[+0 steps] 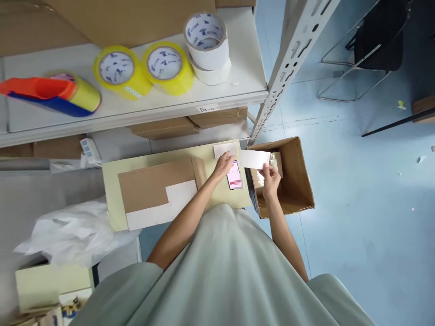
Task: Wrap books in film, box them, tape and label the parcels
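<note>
My right hand (pixel 271 180) pinches a blank white paper slip (pixel 254 159) by its lower right corner, above the edge of an open cardboard box (pixel 304 181). My left hand (pixel 224 165) rests with bent fingers at the top of a phone (pixel 234 176) with a lit pink screen; it appears to hold nothing. Just above that hand lies another white slip (pixel 224 149). Both lie on the pale yellow table (pixel 217 197). To the left is a flat brown cardboard piece (pixel 144 185) with white paper on it.
Above the table, a grey metal shelf (pixel 234 97) holds yellow tape rolls (pixel 131 88), white tape rolls (pixel 212 54) and an orange-and-blue tape dispenser (pixel 50 93). A slotted upright post (pixel 288 59) stands behind the box. White plastic bags (pixel 78 231) lie at left; a black chair (pixel 379 40) stands at upper right.
</note>
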`<state>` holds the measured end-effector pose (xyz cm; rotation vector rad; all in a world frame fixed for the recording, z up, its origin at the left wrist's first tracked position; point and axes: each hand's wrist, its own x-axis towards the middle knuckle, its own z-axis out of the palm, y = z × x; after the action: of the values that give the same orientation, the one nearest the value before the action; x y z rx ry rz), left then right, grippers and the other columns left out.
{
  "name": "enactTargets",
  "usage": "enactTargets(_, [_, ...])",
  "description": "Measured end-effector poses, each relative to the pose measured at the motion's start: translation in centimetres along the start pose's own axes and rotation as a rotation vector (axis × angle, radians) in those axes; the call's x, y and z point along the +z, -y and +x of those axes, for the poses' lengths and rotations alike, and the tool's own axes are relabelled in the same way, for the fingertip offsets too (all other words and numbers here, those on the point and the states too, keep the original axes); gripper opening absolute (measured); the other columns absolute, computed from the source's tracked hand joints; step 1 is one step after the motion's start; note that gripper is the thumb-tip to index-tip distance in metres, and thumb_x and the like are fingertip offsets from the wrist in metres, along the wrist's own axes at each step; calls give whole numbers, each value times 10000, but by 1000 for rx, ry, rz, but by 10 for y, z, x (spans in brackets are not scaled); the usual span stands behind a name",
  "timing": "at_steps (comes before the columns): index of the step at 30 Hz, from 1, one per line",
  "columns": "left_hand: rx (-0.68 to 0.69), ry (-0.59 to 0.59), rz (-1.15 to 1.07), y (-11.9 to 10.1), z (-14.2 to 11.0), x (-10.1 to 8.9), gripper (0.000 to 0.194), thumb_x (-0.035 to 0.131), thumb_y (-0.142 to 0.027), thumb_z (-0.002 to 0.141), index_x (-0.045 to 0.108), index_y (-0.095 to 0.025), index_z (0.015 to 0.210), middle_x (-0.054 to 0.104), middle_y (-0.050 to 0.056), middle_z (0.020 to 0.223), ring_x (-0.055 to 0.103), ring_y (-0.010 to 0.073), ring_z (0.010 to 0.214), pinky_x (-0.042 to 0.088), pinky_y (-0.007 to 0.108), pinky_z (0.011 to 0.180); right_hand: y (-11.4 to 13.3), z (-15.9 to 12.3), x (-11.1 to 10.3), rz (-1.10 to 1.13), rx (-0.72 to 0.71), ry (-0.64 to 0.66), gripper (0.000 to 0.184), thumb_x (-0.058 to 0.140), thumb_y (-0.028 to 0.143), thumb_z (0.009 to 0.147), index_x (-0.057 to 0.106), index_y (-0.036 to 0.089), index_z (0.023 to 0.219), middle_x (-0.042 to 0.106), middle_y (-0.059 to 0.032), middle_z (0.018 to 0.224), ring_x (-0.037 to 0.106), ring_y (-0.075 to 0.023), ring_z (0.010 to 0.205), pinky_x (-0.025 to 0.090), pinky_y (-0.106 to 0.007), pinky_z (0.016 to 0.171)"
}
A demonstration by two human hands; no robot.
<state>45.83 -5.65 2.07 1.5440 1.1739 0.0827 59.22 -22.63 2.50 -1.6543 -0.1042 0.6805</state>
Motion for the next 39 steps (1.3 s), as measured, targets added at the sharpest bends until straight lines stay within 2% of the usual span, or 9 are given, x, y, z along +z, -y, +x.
enactTargets(2, [-34,3,-276,-3,-45,-25,594,433,-450,1042,689,-120,1465,802,229,1385,826,295,1183,678,442,993,24,-23,-2,45,20,85,508,829,715,882,703,224,849,750,-17,858,748,-190,843,657,-389,940])
enactTargets(4, [-40,32,-403,-6,-92,-54,532,531,-510,974,805,-154,1258,856,189,1233,843,279,1034,684,384,868,43,-43,-1,65,43,163,496,854,706,882,704,236,823,727,2,831,732,-180,822,659,-369,909])
enactTargets(7, [-1,36,-428,-13,-153,-91,388,667,-504,907,862,-191,1028,875,143,1060,823,256,913,643,329,728,61,-66,11,88,74,282,498,900,703,853,710,245,797,681,22,798,705,-167,780,661,-345,855])
enactTargets(11, [49,-35,-414,-15,-201,-120,272,764,-455,868,851,-208,942,860,108,927,794,241,826,570,300,603,75,-87,36,87,98,422,507,933,694,829,697,249,772,624,36,760,671,-156,752,668,-327,814])
enactTargets(15, [59,-102,-415,-3,-227,-141,249,804,-451,851,828,-213,920,841,81,846,792,236,779,559,293,573,87,-112,62,62,80,500,508,913,705,850,698,250,789,639,30,769,657,-157,755,674,-329,800])
enactTargets(19, [95,-148,-433,15,-252,-168,217,804,-444,863,821,-234,916,835,64,823,812,250,796,581,308,583,96,-145,90,37,26,522,481,907,689,864,708,258,787,641,31,764,629,-156,738,669,-332,789])
enactTargets(26, [182,-184,-416,45,-293,-233,211,837,-469,836,795,-262,848,829,55,825,823,266,784,654,362,670,98,-209,144,-3,-29,547,434,886,658,899,716,268,809,659,17,808,667,-171,814,673,-336,823])
enactTargets(34, [266,-178,-438,102,-323,-308,216,810,-462,844,779,-252,802,815,46,797,798,246,740,644,350,675,89,-284,213,-77,-68,533,476,887,680,883,681,264,780,631,23,790,660,-167,798,687,-350,841])
enactTargets(39, [288,-191,-455,130,-341,-345,200,797,-447,844,779,-254,794,806,45,776,784,247,733,637,352,671,82,-320,245,-132,-74,540,458,852,687,919,693,269,821,676,5,827,723,-194,842,684,-364,841])
